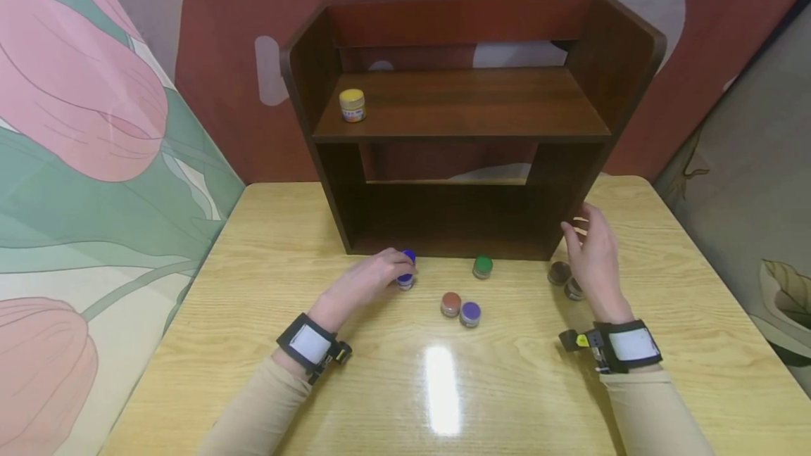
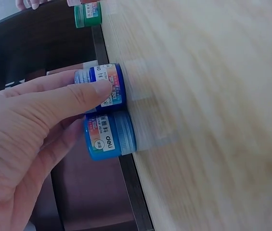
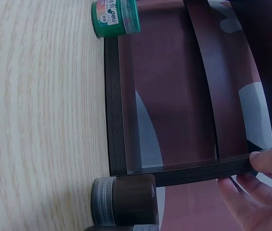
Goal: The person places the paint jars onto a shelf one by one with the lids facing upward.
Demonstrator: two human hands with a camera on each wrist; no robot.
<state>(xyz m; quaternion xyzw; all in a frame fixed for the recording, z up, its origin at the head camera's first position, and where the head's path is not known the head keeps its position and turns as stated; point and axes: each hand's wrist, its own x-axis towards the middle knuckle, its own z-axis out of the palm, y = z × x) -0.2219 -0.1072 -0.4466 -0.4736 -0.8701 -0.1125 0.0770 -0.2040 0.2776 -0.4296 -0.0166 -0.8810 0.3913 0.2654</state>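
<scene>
My left hand (image 1: 374,276) pinches a dark blue paint jar (image 2: 109,86) between thumb and fingers, at the shelf's front bottom edge. Against that jar sits a lighter blue paint jar (image 2: 104,137), partly under the hand in the head view. My right hand (image 1: 593,259) grips the upright side panel of the brown wooden shelf (image 1: 456,104); in the right wrist view the thumb lies on the panel's edge, with fingers on its outer side. Just below that hand stand two dark brown jars (image 1: 559,273), side by side.
A green jar (image 1: 483,267) stands before the shelf's middle. Nearer on the wooden table (image 1: 393,400) are an orange-brown jar (image 1: 450,304) and a purple jar (image 1: 470,314). One yellow-lidded jar (image 1: 352,105) sits on the upper shelf's left end. Patterned fabric surrounds the table.
</scene>
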